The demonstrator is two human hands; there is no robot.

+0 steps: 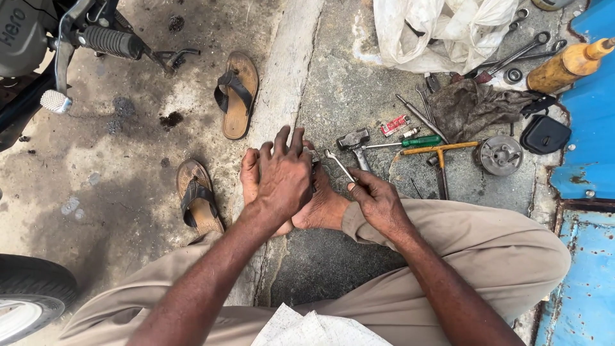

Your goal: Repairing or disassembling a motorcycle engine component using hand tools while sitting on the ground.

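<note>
Left hand (282, 179) clamped over a small part against the feet for steadiness, right hand (378, 202) pinching a wrench (338, 164) just beyond its fingertips.

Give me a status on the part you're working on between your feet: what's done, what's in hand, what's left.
Done: tools are laid out on the concrete, a hammer, a green-handled screwdriver and a round metal part set aside. In hand: the left hand presses a small part, mostly hidden, against the feet, while the right hand holds a small spanner to it. Left: the part is not yet released; how far cannot be told.
</note>
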